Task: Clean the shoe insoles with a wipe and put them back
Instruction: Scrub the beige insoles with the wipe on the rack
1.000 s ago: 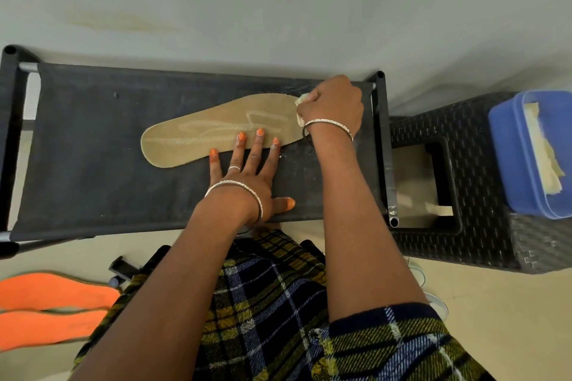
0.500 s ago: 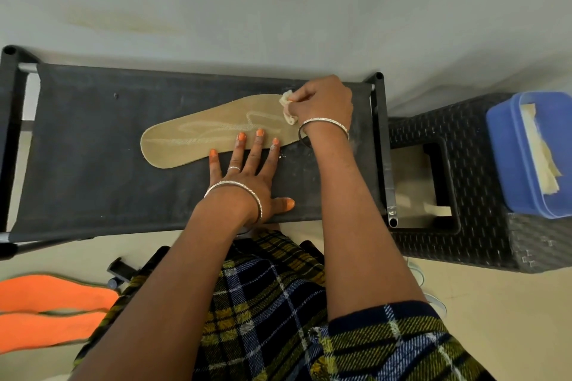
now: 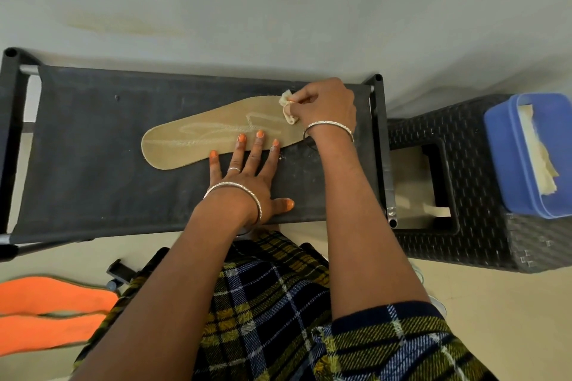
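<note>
A tan insole (image 3: pixel 198 136) lies flat on the black fabric shelf (image 3: pixel 93 145), its wide end to the left. My left hand (image 3: pixel 247 176) rests flat and spread on the shelf, three fingertips pressing the insole's near edge. My right hand (image 3: pixel 325 105) is closed on a small crumpled cream wipe (image 3: pixel 288 110) pressed onto the insole's right end. Two orange insoles (image 3: pixel 46 309) lie on the floor at the lower left.
A black woven stool (image 3: pixel 464 195) stands right of the shelf. On it sits a blue plastic box (image 3: pixel 507 145) holding more cream wipes (image 3: pixel 540 161). A pale wall rises behind the shelf. My checked clothing fills the bottom centre.
My right hand with the wipe has slid a little leftward and away from me along the insole's right end. The left hand and the insole have stayed put.
</note>
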Available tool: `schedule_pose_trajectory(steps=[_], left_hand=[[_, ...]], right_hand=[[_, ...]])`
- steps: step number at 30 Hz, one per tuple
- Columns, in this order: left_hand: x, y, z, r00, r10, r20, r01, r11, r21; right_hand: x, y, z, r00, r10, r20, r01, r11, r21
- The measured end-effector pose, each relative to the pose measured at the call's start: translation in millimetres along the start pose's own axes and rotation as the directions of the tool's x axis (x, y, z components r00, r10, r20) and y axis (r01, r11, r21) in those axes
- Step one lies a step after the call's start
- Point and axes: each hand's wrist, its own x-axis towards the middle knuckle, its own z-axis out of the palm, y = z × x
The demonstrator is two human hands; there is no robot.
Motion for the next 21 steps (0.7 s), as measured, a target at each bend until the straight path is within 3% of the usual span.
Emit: schedule_pose_trajectory(steps=[5, 11, 17, 21], left_hand=[[-1, -1, 0, 1.0, -0.001, 0.003, 0.001, 1.0, -0.002], [0, 0, 1, 1.0, -0.007, 0.0, 0.007, 1.0, 0.006], [-2, -4, -1, 1.0, 0.013, 0.01, -0.013, 1.0, -0.014], [-1, -3, -1, 1.0, 0.01, 0.013, -0.01, 1.0, -0.007]], right_hand=[[10, 10, -5, 0.974, 0.203, -0.103, -0.209, 0.976, -0.053], [4, 2, 2, 0.995, 0.092, -0.025, -0.091, 0.995, 0.049], [13, 15, -6, 0.972, 0.227, -0.067, -0.23, 0.972, -0.05], [5, 6, 2, 0.994, 0.092, -0.058, -0.094, 0.995, -0.037]])
